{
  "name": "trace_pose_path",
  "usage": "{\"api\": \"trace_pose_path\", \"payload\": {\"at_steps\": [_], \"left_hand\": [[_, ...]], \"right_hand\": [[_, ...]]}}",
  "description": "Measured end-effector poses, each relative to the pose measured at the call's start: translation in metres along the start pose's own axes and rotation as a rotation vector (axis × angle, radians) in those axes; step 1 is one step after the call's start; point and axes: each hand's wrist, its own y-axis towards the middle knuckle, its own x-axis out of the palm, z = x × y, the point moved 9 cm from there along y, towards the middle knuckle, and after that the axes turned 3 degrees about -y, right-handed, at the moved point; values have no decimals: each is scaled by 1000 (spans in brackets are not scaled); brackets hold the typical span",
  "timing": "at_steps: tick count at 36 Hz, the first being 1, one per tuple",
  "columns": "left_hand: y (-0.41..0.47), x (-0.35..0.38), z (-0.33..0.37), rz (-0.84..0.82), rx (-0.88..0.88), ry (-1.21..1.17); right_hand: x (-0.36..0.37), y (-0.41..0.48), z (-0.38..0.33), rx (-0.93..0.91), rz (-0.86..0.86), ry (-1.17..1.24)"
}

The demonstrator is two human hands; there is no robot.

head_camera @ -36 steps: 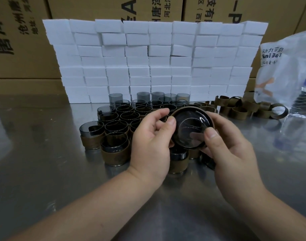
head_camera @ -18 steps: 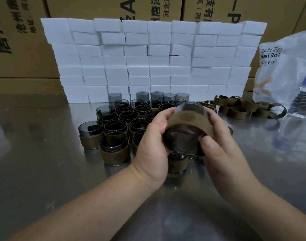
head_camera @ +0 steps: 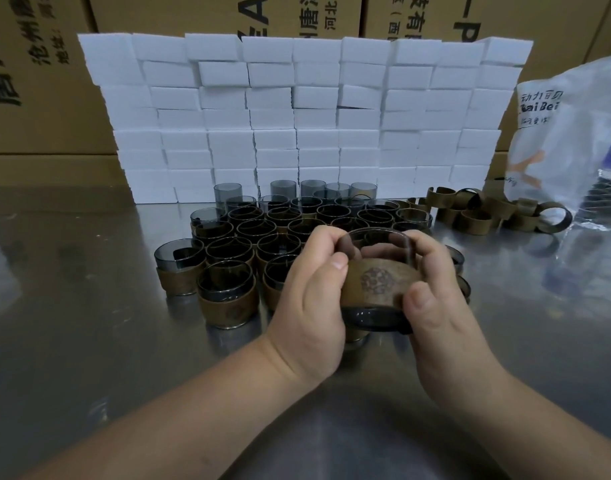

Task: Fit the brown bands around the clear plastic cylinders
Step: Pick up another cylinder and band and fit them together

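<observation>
Entry one: our left grip (head_camera: 307,299) and right grip (head_camera: 435,292), both clenched around a single clear plastic cylinder (head_camera: 370,315). Our thumbs press the brown band (head_camera: 375,284) that wraps its middle. We hold it above the table (head_camera: 72,341) at mid-width, open rim up and away from us.

Just behind: banded cylinders (head_camera: 228,292), upright and touching one another.

Toward the far edge: bare cylinders (head_camera: 228,192) before a wall of white foam blocks (head_camera: 297,109).

Far right corner: loose bands (head_camera: 477,213) in a heap, a printed plastic bag (head_camera: 567,133), and a water bottle (head_camera: 605,192).

Beyond the far edge: cardboard boxes (head_camera: 37,81).
</observation>
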Motion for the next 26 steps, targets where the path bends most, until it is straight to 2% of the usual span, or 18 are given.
{"api": "trace_pose_path", "payload": {"at_steps": [10, 14, 26], "left_hand": [[2, 2, 5, -45, -28, -16], [4, 2, 5, -102, -24, 54], [3, 3, 7, -132, 38, 125]], "right_hand": [[3, -5, -14, 29, -15, -68], [3, -4, -19, -4, 1, -85], [5, -5, -21, -17, 0, -57]]}}
